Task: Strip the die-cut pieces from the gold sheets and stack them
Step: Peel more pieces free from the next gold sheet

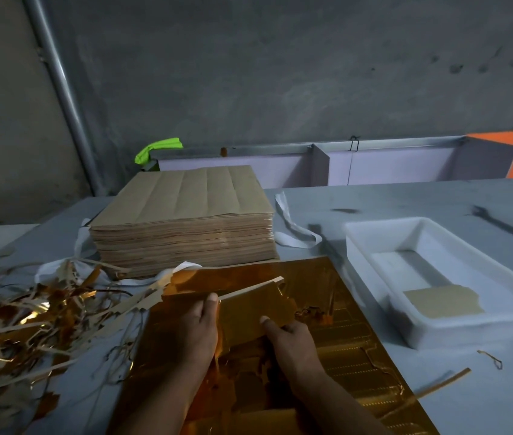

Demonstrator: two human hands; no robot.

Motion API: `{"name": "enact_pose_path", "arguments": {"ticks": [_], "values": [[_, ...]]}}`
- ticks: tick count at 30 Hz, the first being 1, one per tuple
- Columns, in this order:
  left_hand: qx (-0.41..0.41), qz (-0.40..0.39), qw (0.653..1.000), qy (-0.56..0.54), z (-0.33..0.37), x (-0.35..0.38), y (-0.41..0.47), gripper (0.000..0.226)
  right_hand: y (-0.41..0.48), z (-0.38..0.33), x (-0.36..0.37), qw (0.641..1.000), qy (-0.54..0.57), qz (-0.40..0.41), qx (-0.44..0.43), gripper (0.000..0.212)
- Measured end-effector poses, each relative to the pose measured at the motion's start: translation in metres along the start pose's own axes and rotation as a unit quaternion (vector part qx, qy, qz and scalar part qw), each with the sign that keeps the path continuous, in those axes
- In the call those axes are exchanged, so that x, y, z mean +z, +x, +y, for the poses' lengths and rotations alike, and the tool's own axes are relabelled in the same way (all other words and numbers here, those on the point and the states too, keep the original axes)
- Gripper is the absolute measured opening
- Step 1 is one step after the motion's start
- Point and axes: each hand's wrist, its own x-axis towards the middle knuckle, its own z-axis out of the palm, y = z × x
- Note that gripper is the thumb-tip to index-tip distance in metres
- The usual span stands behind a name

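Gold foil die-cut piece (248, 306) sits raised just over shiny gold sheet (352, 343), L hand (198, 328) gripping its left edge, R hand (292, 340) pinching near-right edge w/ thumb on top; prob best to peel low & even, no creasing; white plastic tray (371, 246) at right holds one flat tan card piece (443, 304).

The single view rides on the person's head, above the near edge of the tabletop (437, 199), facing forward and down; its wide lens bows straight lines toward the frame's edges; the left hand (200, 328) and right hand (292, 343) enter at bottom centre, close beneath the lens, gripping a gold piece (248, 309); the brown stack (186, 215) sits mid-frame, farther off; the white tray (374, 262) lies to the right, near the frame's edge; the grey wall (280, 73) beyond the tabletop fills the upper half, square to the camera.
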Motion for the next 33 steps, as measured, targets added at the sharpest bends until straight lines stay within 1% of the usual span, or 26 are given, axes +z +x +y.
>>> {"name": "enact_pose_path", "arguments": {"ticks": [3, 6, 14, 18, 27, 33], "values": [[-0.022, 0.004, 1.0, 0.0, -0.0011, -0.0003, 0.0024, 0.03, 0.0011, -0.0002, 0.0018, 1.0, -0.005, -0.004, -0.006, 0.025], [-0.032, 0.012, 0.999, -0.01, -0.0003, 0.0, 0.0028, 0.032, 0.0019, 0.0005, 0.0022, 1.0, -0.011, -0.01, -0.007, 0.027], [-0.018, 0.004, 1.0, -0.01, -0.0028, 0.0004, 0.0027, 0.034, 0.0021, 0.003, 0.0, 1.0, 0.004, -0.021, 0.0, 0.03], [-0.025, 0.0, 1.0, -0.011, -0.0048, -0.0006, 0.0052, 0.035, 0.0005, 0.0022, -0.0007, 1.0, 0.012, -0.025, 0.003, 0.026], [-0.028, -0.004, 1.0, -0.002, -0.0059, -0.0001, 0.0057, 0.032, -0.0018, 0.0016, -0.0014, 1.0, 0.011, -0.027, -0.009, 0.025], [-0.032, -0.014, 0.999, -0.002, -0.0047, -0.0017, 0.0056, 0.031, -0.0021, 0.0018, -0.0015, 0.999, 0.031, -0.035, -0.009, 0.023]]}}
